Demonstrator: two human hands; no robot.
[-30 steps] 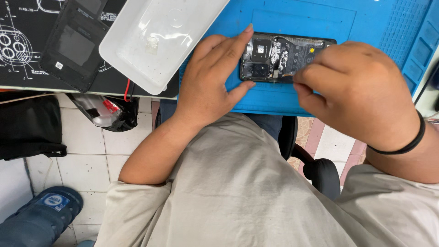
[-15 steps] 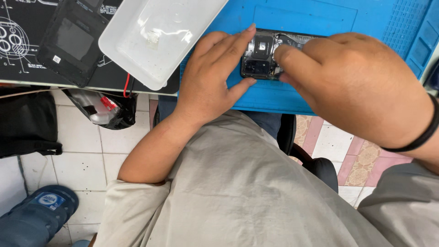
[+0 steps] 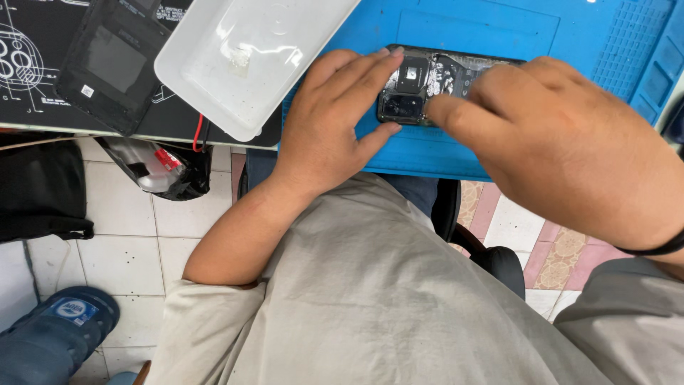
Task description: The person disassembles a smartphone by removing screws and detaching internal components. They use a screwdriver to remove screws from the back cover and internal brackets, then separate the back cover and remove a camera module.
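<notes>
An opened phone point(image 3: 420, 89) with its dark insides showing lies on a blue work mat point(image 3: 499, 43). My left hand point(image 3: 331, 117) grips the phone's left end, fingers along its top edge and thumb under its lower edge. My right hand point(image 3: 570, 142) covers the phone's right part, with a fingertip pressing on the insides near the middle. I cannot tell whether anything is pinched in the right fingers.
A white plastic tray point(image 3: 249, 53) lies left of the mat, overlapping a black mat point(image 3: 28, 50). A black phone back cover point(image 3: 107, 60) rests on that black mat. Below the desk are a black bag point(image 3: 39, 189), a plastic bag point(image 3: 160, 167), tiled floor and a blue shoe point(image 3: 68, 317).
My right hand has slid left along the phone, from its right end to its middle. The left hand has kept its hold on the phone's left end.
</notes>
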